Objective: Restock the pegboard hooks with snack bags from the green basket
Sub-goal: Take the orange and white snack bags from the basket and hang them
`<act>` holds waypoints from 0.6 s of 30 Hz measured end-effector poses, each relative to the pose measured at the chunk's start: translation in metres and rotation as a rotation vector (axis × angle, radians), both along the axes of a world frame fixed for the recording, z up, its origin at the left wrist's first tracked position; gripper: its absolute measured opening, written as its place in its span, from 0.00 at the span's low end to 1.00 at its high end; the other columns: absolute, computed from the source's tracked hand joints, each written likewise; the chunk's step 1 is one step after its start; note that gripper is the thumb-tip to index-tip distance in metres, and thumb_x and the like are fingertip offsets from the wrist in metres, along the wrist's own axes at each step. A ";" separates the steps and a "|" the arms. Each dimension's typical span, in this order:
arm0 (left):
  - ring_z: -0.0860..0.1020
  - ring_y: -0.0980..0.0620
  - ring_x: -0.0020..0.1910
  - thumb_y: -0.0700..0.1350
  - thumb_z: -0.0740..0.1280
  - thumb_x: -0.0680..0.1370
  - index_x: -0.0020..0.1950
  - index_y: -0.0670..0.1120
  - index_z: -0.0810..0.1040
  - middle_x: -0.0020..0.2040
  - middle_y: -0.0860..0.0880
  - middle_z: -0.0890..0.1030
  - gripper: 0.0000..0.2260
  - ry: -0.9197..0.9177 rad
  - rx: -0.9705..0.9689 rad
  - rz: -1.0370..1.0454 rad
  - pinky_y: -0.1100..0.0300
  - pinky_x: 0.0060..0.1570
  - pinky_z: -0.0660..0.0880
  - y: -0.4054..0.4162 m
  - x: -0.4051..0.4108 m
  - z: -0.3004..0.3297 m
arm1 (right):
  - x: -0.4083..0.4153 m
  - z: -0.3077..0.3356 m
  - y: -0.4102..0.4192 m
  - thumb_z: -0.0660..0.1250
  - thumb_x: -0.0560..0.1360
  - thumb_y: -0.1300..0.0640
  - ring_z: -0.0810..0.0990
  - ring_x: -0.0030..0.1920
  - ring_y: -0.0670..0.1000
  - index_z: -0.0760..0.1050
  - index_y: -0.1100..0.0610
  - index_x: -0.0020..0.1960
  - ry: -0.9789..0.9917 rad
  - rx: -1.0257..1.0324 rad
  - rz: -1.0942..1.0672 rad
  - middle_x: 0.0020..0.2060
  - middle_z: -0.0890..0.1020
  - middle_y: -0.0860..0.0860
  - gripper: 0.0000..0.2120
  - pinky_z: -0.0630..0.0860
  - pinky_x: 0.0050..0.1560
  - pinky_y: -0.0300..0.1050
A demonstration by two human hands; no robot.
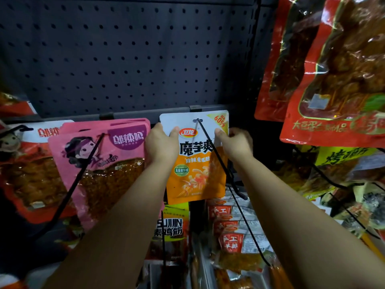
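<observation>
The pegboard (pixel 125 55) fills the back. On it the hook (pixel 216 151) runs out toward the viewer, its long axis passing through the hang hole of the orange bag (pixel 195 163). The left hand (pixel 160 142) and right hand (pixel 235 142) pinch the bag's top corners, equally near. The bag is white-topped, upright, and sits far back on the hook.

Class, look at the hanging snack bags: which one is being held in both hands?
The orange-and-white bag in the middle: left hand and right hand pinch its top corners; the pink bags hang untouched.
</observation>
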State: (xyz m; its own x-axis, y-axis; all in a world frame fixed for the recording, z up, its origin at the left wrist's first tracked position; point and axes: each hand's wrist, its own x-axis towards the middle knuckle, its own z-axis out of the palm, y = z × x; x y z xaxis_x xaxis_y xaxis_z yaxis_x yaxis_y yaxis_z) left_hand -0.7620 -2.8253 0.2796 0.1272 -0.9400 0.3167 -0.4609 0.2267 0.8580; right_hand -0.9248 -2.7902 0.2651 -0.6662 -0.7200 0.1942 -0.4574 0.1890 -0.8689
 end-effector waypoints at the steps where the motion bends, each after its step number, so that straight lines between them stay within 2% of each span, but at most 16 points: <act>1: 0.79 0.45 0.45 0.51 0.65 0.78 0.47 0.46 0.73 0.48 0.47 0.80 0.09 0.009 0.006 -0.002 0.54 0.43 0.76 0.004 0.000 -0.001 | -0.001 0.000 0.002 0.66 0.74 0.42 0.81 0.40 0.53 0.81 0.57 0.51 -0.012 0.008 0.008 0.45 0.84 0.55 0.18 0.71 0.37 0.41; 3: 0.79 0.44 0.48 0.50 0.65 0.78 0.53 0.45 0.73 0.51 0.46 0.80 0.10 0.013 0.012 -0.009 0.50 0.48 0.78 0.014 0.001 -0.003 | -0.004 -0.002 0.008 0.66 0.74 0.42 0.79 0.39 0.53 0.79 0.56 0.50 -0.017 0.036 0.017 0.45 0.83 0.54 0.18 0.69 0.37 0.41; 7: 0.78 0.44 0.57 0.45 0.65 0.78 0.64 0.45 0.69 0.60 0.47 0.78 0.16 0.019 -0.007 -0.033 0.48 0.56 0.76 0.040 0.006 -0.013 | -0.008 -0.009 0.022 0.68 0.74 0.44 0.79 0.47 0.54 0.76 0.58 0.54 0.009 0.102 0.056 0.49 0.81 0.54 0.18 0.69 0.42 0.42; 10: 0.69 0.48 0.69 0.40 0.65 0.78 0.74 0.46 0.61 0.71 0.48 0.70 0.26 0.071 -0.040 -0.105 0.49 0.68 0.67 0.065 0.014 -0.023 | -0.005 -0.018 0.040 0.69 0.74 0.50 0.79 0.53 0.55 0.75 0.58 0.61 -0.042 0.075 0.083 0.52 0.81 0.53 0.19 0.72 0.48 0.43; 12: 0.64 0.48 0.72 0.41 0.65 0.78 0.75 0.47 0.58 0.74 0.47 0.66 0.28 0.067 -0.036 -0.134 0.48 0.71 0.63 0.085 0.021 -0.032 | -0.001 -0.022 0.055 0.68 0.75 0.53 0.79 0.51 0.54 0.74 0.59 0.61 -0.078 0.047 0.104 0.47 0.79 0.52 0.17 0.73 0.48 0.45; 14: 0.67 0.50 0.70 0.40 0.65 0.78 0.72 0.47 0.64 0.70 0.48 0.69 0.24 0.103 -0.036 -0.186 0.51 0.69 0.65 0.106 0.026 -0.043 | 0.003 -0.023 0.078 0.68 0.75 0.56 0.78 0.42 0.52 0.76 0.60 0.59 -0.157 -0.027 0.145 0.41 0.78 0.50 0.14 0.74 0.43 0.45; 15: 0.71 0.51 0.65 0.38 0.65 0.77 0.67 0.47 0.69 0.65 0.49 0.73 0.19 0.135 -0.032 -0.231 0.56 0.65 0.69 0.117 0.027 -0.049 | 0.006 -0.024 0.092 0.68 0.75 0.58 0.77 0.38 0.49 0.76 0.62 0.57 -0.196 -0.071 0.174 0.39 0.77 0.50 0.12 0.73 0.40 0.43; 18: 0.78 0.60 0.46 0.36 0.66 0.77 0.49 0.49 0.77 0.46 0.56 0.79 0.07 0.178 0.036 -0.364 0.69 0.47 0.75 0.151 0.025 -0.068 | 0.006 -0.037 0.149 0.67 0.76 0.63 0.75 0.36 0.48 0.78 0.58 0.47 -0.278 -0.177 0.267 0.35 0.78 0.51 0.02 0.73 0.41 0.44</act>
